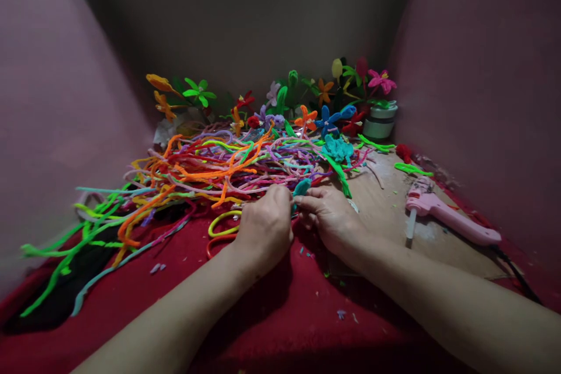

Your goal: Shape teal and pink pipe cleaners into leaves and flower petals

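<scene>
My left hand [264, 225] and my right hand [329, 214] meet over the red cloth [184, 280], both pinching a small teal pipe-cleaner piece [301, 188] between their fingertips. Just behind the hands lies a big tangled heap of coloured pipe cleaners [210, 169] in orange, green, pink and purple. A yellow loop [221, 223] lies next to my left hand. A finished teal flower [337, 149] lies beyond my right hand.
A pink glue gun [442, 213] with a black cord rests on a wooden board [385, 210] at the right. Finished pipe-cleaner flowers [307, 99] stand along the back wall, some in a small pot [379, 120]. Pink walls close in on both sides.
</scene>
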